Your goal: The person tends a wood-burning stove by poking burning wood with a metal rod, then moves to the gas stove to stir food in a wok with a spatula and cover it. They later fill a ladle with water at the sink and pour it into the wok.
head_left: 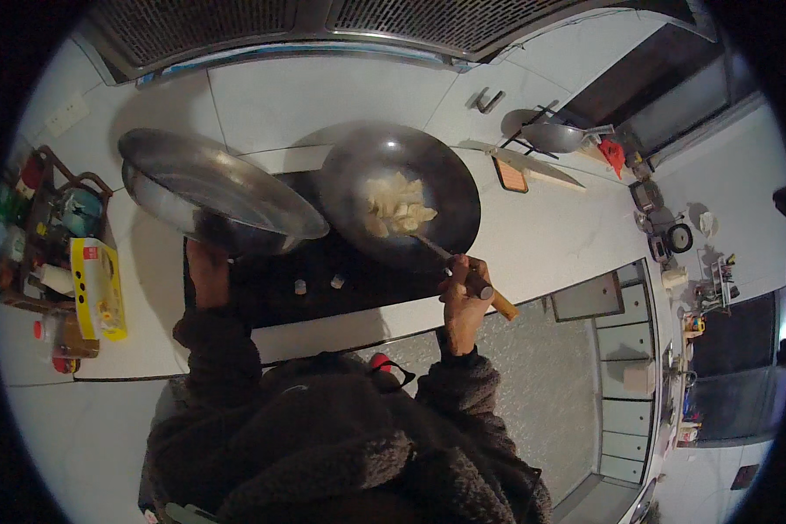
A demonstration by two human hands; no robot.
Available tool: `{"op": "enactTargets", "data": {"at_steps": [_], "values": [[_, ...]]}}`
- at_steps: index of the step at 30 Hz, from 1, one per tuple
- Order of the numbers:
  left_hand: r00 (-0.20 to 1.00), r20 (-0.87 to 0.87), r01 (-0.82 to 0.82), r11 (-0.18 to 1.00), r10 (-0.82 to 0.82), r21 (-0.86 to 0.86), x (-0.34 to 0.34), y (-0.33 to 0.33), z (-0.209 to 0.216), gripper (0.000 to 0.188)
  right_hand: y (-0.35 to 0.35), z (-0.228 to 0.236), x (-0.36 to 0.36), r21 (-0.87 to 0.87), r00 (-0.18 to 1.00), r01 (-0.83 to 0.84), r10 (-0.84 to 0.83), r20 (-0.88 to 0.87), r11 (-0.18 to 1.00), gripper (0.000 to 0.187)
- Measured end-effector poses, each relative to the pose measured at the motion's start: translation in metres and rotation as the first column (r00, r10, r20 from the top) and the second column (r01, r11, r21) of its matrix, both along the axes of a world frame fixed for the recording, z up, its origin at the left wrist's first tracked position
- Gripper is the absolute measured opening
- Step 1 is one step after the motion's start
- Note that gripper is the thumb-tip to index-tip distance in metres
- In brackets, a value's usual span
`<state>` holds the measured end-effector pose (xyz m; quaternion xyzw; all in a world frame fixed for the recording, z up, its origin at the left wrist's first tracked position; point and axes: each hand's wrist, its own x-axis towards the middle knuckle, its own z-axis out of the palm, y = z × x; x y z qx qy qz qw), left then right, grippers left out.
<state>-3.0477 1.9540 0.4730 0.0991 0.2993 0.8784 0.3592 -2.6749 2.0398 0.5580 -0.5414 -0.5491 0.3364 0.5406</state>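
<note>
A dark round wok [454, 188] sits on the black cooktop [323, 301], with pale yellowish pieces of food [400, 204] heaped in its middle. My right hand [465, 306] is closed around the handle of a metal cooking utensil [431, 245], whose working end reaches the food. Beside this hand, a dark-ended handle and a tan wooden handle [504, 306] stick out; which belongs to the wok I cannot tell. At the left, a large shiny metal pan [227, 192] is tilted over the cooktop. My left hand [208, 272] grips its near side, fingers partly hidden beneath it.
A rack of bottles [39, 231] and a yellow box [100, 288] stand left on the counter. To the right lie a cleaver [537, 168] and an orange-and-black item [511, 175]; a smaller pan [552, 137] rests farther back. The range hood [323, 35] hangs above.
</note>
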Motion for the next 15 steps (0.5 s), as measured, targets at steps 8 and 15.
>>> {"op": "enactTargets", "data": {"at_steps": [8, 15], "values": [[0.836, -0.546, -0.105, 0.961, -0.055, -0.257, -0.003, -0.009, -0.01, 0.045, 0.01, 0.011, 0.001, 0.092, 0.999, -0.009, 0.005, 0.047, 0.996, 0.031], [0.879, -0.476, -0.09, 0.965, -0.039, -0.245, 0.001, -0.013, -0.006, 0.045, 0.031, 0.016, -0.004, 0.145, 0.994, 0.019, -0.034, 0.105, 0.989, 0.024]]}}
